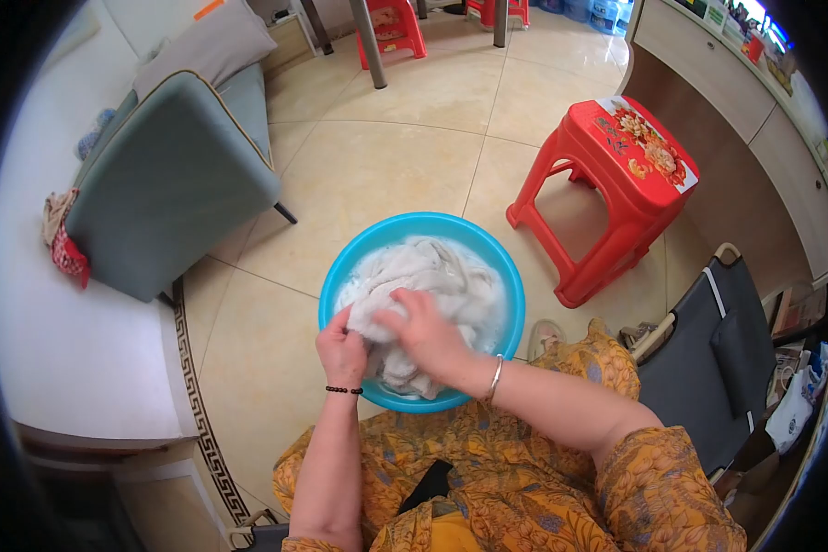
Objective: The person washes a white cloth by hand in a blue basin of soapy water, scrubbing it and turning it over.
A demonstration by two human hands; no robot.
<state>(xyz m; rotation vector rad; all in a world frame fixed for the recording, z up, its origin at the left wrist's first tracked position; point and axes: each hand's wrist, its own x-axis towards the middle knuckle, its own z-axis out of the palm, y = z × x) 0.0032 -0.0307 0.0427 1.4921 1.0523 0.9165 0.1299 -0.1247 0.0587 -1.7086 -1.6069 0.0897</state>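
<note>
Pale tiles [386, 166] lie under a blue tub [517, 317]. White cloth [423, 265] sits in its sudsy water [493, 322]. The left hand [342, 353] pinches the cloth; the right hand [428, 337] touches it, grip too blurry to tell. Looks like rubbing; the next rub needs a firm hold.

Shows smooth plastic on basin [423, 224] | rough, wet-looking fabric on cloth [423, 274] | glossy plastic on stool [637, 147] | polished tile on floor [377, 175] | shiny metal on bangle [496, 378]

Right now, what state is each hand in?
Left hand: closed, gripping the white cloth.
Right hand: on the same cloth, slightly blurred; whether it grips cannot be told.
</note>
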